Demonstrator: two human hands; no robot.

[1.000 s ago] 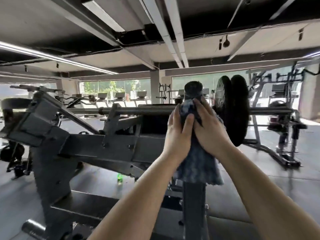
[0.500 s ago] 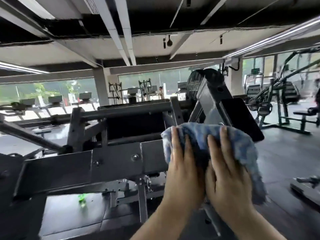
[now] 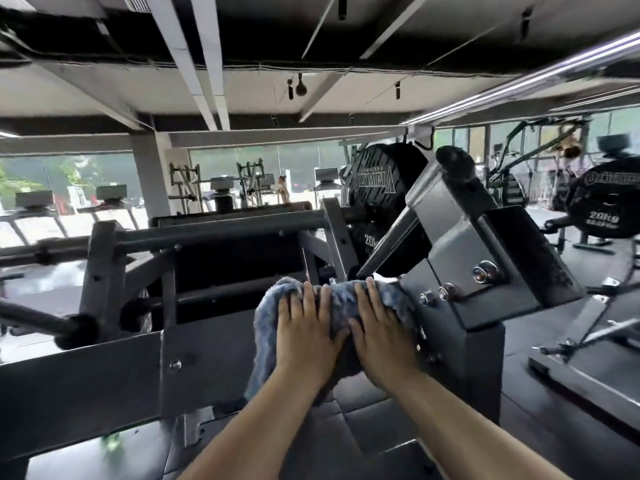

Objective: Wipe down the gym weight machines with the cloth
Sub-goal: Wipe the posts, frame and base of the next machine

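both hands have slid lower on the grey machine frame (image 3: 460,258) since half a second ago. left hand (image 3: 304,336) and right hand (image 3: 384,332) lie side by side at frame centre, fingers straight, pressing the blue cloth (image 3: 273,313) flat against it. black weight plate (image 3: 377,188) sits above.

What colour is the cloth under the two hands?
The cloth is blue-grey and fluffy, seen in the head view.
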